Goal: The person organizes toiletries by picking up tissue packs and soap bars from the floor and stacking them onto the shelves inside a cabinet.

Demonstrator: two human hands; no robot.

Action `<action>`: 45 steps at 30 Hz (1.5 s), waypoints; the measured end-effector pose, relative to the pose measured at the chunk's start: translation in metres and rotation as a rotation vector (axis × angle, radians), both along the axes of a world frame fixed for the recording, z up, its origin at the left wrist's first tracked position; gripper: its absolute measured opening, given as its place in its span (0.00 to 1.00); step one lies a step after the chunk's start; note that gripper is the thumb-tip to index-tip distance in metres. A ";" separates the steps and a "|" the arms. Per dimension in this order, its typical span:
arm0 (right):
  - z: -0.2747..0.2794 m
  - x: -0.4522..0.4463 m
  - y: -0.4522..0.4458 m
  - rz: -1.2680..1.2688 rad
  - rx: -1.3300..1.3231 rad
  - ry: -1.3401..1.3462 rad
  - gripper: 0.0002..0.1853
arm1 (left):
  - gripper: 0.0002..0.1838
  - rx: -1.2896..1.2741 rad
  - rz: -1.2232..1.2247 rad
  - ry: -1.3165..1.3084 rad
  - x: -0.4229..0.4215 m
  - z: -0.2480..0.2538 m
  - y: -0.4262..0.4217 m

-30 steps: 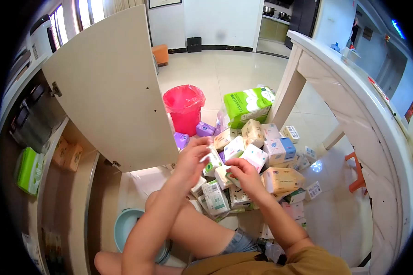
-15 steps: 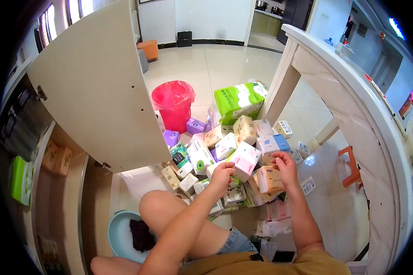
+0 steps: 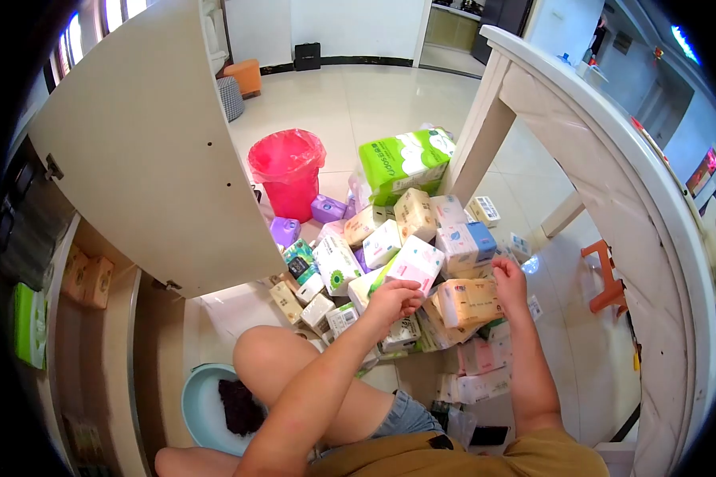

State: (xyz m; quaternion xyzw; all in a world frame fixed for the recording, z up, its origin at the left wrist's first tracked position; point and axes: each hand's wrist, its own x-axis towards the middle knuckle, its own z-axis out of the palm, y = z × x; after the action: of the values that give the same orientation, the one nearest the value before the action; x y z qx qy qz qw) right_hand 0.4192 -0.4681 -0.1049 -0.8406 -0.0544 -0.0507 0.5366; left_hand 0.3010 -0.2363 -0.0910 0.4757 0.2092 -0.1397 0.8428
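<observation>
A heap of wrapped tissue packs lies on the floor before me. My left hand point(image 3: 395, 302) is by the lower edge of a white-and-pink tissue pack point(image 3: 417, 265), its fingers loosely bent and a little apart, with nothing visible in them. Just right of it, an orange tissue pack point(image 3: 469, 302) rests on the heap, its broad face turned up. At that pack's right end is my right hand point(image 3: 511, 283), fingers curled into a pinch; what they hold, if anything, is hidden. Behind lie a white-and-blue pack point(image 3: 467, 246) and a beige pack point(image 3: 415, 215).
A pink bin point(image 3: 288, 179) and a large green pack point(image 3: 404, 165) stand behind the heap. An open cabinet door point(image 3: 147, 159) is at left, a white table point(image 3: 605, 111) at right. A blue basin point(image 3: 203, 405) with dark cloth sits by my leg, an orange stool point(image 3: 606, 278) under the table.
The orange pack has turned so its broad face shows more fully. My right hand has curled at its right end. The whole view has shifted slightly.
</observation>
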 end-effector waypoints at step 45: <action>0.083 -0.068 0.168 0.426 0.570 0.199 0.17 | 0.25 0.098 0.498 -0.339 -0.056 0.048 0.069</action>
State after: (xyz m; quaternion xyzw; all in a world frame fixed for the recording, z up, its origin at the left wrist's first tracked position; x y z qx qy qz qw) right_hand 0.3515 -0.3003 -0.0218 -0.6278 -0.1595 0.1310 0.7505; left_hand 0.2445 -0.1674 -0.0429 0.4665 0.1824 0.1628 0.8501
